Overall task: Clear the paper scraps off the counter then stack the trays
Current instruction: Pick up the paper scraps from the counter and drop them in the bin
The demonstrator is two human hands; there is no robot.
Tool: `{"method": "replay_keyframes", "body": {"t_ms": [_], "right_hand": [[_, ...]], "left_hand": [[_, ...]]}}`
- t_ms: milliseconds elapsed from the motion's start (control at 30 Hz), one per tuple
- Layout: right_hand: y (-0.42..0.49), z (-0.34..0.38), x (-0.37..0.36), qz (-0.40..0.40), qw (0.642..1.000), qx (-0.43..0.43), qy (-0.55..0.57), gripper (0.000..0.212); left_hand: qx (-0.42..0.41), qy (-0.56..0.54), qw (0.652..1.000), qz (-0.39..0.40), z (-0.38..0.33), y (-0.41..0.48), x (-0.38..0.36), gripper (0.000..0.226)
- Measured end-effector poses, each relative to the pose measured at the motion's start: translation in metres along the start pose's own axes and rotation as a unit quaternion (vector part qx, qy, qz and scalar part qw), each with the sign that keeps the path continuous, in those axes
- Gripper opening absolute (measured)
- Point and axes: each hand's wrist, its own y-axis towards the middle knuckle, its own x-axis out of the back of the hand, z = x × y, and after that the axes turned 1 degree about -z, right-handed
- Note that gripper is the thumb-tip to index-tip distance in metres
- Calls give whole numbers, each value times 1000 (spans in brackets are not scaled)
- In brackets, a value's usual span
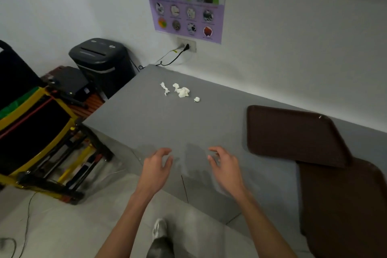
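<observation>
I hold my left hand (156, 162) and right hand (223, 162) loosely open and empty above the near edge of the grey counter (146, 123). The paper scraps (181, 91) lie far, near the wall. Two brown trays (293, 134) overlap at my right, not stacked squarely.

wall poster (185, 4) reading "check before you shred!", first word partly cut, smaller print below unreadable
</observation>
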Motion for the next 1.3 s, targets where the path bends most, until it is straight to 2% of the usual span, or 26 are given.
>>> {"method": "replay_keyframes", "body": {"t_ms": [200, 400, 500, 600, 700, 800, 867, 933, 1000, 1100, 1300], "right_hand": [[140, 8, -64, -17, 998, -38, -39, 26], [285, 26, -109, -32, 988, -81, -130, 33], [342, 21, -128, -17, 981, -99, -169, 32], [372, 1, -151, 22, 974, -104, -201, 40], [377, -17, -169, 53, 960, -128, -242, 36], [354, -26, -175, 34, 954, -151, -256, 25], [333, -31, -174, 8, 959, -148, -242, 21], [313, -26, -169, 14, 958, -156, -239, 18], [296, -23, -163, 3, 951, -158, -265, 17], [274, -23, -159, -6, 948, -151, -281, 18], [223, -28, -159, -43, 955, -180, -232, 15]], "left_hand": [[-22, 14, 999, 47, 56, 149, 1, 25], [-57, 64, 989, 120, 103, 306, 3, 25], [-67, 93, 982, 149, 117, 378, 1, 36], [-63, 125, 974, 178, 123, 437, -8, 54], [-84, 132, 969, 192, 130, 484, -24, 60], [-112, 116, 966, 205, 135, 516, -44, 49], [-112, 112, 962, 221, 138, 530, -57, 49], [-101, 98, 960, 242, 142, 535, -68, 51], [-97, 69, 961, 249, 141, 530, -74, 43], [-97, 44, 971, 213, 140, 513, -78, 24], [-114, 65, 974, 186, 151, 453, -77, 23]]}}
